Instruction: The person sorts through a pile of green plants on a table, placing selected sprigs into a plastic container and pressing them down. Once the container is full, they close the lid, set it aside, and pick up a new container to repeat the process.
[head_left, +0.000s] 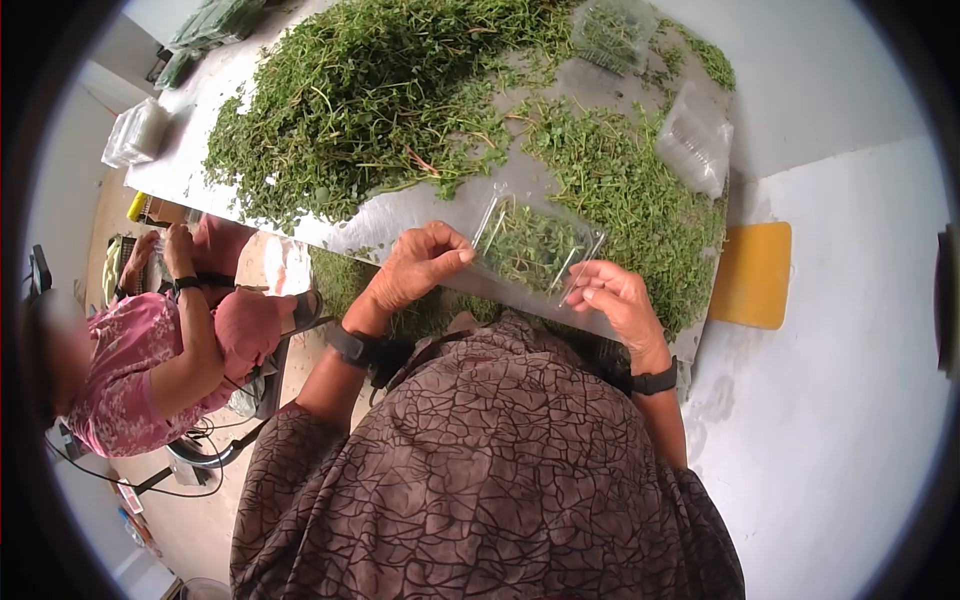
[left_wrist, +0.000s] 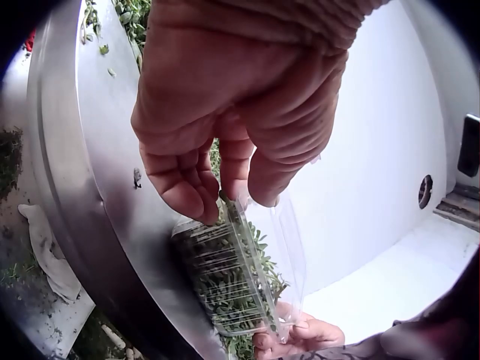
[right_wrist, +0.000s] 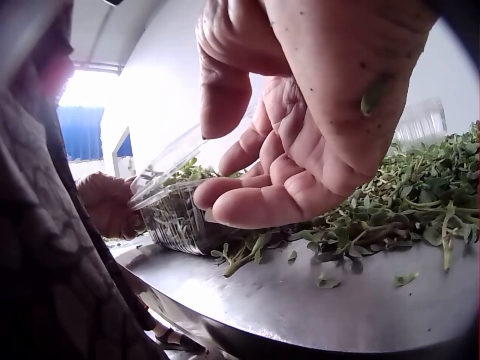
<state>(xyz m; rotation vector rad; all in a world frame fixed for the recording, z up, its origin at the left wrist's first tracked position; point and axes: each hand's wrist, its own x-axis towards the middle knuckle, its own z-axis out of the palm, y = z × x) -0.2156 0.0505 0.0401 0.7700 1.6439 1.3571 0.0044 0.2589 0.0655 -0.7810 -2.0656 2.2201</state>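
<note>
I see steel table (head_left: 420, 215) heaped with loose green herbs (head_left: 380, 90). Near edge, just before me: clear plastic clamshell box (head_left: 535, 250), herbs inside, lid partly raised. My left hand (head_left: 420, 265) pinches box's left end, thumb and fingers curled on rim. My right hand (head_left: 615, 300) at right end, fingers curled against box corner; firm pinch there, cannot tell. Two more clear boxes (head_left: 695, 135) farther back on herbs.

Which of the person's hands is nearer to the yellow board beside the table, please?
The right hand: it holds the near-right end of the clear clamshell, on the side of the yellow board. The left hand pinches the clamshell's far-left end, farther off.
</note>
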